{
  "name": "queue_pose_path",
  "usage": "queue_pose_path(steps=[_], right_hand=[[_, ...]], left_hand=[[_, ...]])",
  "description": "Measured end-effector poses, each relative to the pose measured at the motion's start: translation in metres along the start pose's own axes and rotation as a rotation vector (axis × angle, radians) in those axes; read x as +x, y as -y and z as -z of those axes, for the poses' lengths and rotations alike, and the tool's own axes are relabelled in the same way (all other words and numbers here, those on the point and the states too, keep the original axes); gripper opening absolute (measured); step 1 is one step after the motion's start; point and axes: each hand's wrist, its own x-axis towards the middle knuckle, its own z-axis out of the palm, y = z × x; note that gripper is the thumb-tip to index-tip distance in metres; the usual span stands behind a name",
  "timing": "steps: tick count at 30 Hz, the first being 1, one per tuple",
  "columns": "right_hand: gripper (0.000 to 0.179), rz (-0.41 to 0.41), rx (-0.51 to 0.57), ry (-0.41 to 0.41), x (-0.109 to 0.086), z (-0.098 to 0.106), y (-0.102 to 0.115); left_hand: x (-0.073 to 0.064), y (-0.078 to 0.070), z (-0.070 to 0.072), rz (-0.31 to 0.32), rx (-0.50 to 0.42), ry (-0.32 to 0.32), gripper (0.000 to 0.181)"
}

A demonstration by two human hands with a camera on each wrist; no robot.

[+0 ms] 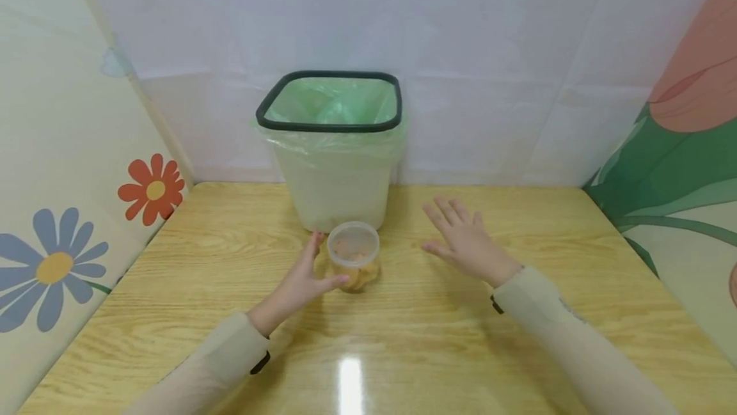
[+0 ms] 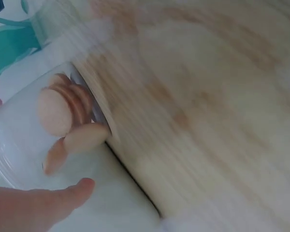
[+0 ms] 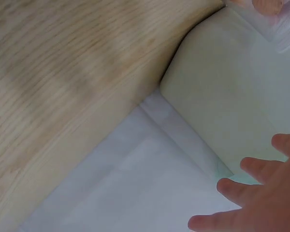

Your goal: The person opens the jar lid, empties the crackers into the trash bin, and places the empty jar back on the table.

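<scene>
Head view: The bench [image 1: 437, 338] occupied the lower frame, its far edge running across mid-height against a white cloth [image 1: 489, 82]. A bag-lined bin [image 1: 342, 178] stood near that edge, left of upper centre. The clear tub [image 1: 359, 274] of biscuits stood at centre, directly before the bin's base; whether they touched could not be determined. The left grip [image 1: 299, 286] was at the tub's left side, released, thumb and fingers spread about it; contact could not be confirmed. The right grip [image 1: 469, 249], right of centre, was also released, fingers extended, with a stretch of bench between it and the tub.

Left wrist view: The tub was at left, biscuits visible through its wall, the thumb just beside it at lower left. Bench surface extended rightward.

Right wrist view: The bench edge crossed diagonally at left. The tub, cut off at upper right, was well apart from the spread fingers at lower right.
</scene>
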Motion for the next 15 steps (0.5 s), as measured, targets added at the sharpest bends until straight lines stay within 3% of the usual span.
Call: queue_pose_path(steps=[8,15], right_hand=[[0.078,0.009,0.02,0.04,0.0,-0.007,0.009],[0.079,0.053,0.041,0.018,0.002,-0.012,0.017]], left_hand=[[0.0,0.003,-0.009,0.032,-0.094,0.008,0.102],[0.001,0.003,-0.015,0.082,-0.122,0.014,0.11]])
